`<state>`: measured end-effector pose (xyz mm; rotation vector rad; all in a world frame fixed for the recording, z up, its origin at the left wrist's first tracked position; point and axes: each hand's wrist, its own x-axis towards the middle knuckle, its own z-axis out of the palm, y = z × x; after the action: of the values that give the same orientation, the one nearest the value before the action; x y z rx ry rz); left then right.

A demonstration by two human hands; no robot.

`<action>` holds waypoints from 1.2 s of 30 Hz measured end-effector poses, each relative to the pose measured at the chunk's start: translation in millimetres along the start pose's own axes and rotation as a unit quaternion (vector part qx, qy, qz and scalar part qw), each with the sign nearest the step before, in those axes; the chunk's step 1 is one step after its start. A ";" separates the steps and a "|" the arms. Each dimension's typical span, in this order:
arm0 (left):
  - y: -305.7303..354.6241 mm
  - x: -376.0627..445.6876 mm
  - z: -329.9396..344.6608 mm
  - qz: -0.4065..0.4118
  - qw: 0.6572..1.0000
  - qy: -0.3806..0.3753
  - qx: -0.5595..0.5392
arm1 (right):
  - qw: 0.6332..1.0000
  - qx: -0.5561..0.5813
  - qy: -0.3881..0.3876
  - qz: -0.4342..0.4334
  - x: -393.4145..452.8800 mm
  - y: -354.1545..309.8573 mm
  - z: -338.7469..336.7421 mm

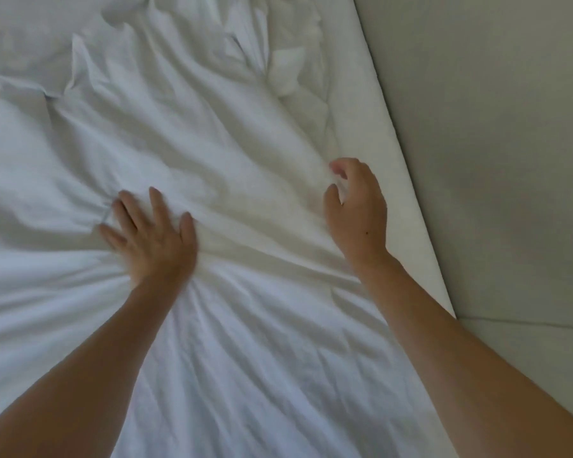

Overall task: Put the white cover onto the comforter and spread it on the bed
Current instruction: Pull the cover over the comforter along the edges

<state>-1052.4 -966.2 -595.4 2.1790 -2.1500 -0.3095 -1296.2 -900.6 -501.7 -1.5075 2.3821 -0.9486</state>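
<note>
Smoothing stage, by the look of it: the white cover [232,153] lies over the bed [374,150], heavily creased, folds fanning outward from a bunched spot just below the left hand [149,233].

Left hand: flat on the cover, fingers [158,201] spread wide, palm pressing down. Holds nothing.

Right hand [358,213]: on the side of the left hand nearer the bed's edge, apart from it. Fingers curled toward the thumb as if gathering or pinching a fold of the cover; motion blur at the fingertips, so whether cloth is actually caught between them cannot be told.

Comforter: not separately visible. The padded bulk under the cover suggests it is already inside, but the opening of the cover is out of view, so that is a judgement only.

A strip of bed surface shows bare beyond the right hand, then the grey floor [493,127].

Next move likely calls for drawing the cloth outward from the bunched spot toward that bare strip, flattening the radiating creases.
</note>
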 end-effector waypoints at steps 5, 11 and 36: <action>-3.3 35.0 10.5 0.060 0.997 0.043 -0.005 | 0.995 0.091 -0.023 0.044 100.8 -44.1 60.3; -0.2 95.8 12.7 0.102 0.992 0.079 -0.016 | 0.966 0.117 -0.081 0.214 194.8 -65.7 130.8; -2.9 108.8 16.1 0.135 0.983 0.117 -0.050 | 0.971 -0.173 -0.068 -0.153 89.8 -62.2 105.8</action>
<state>-1052.1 -1072.9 -622.3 1.7442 -2.2055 -0.1342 -1244.0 -1040.4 -531.0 -2.0390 2.3461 -0.4683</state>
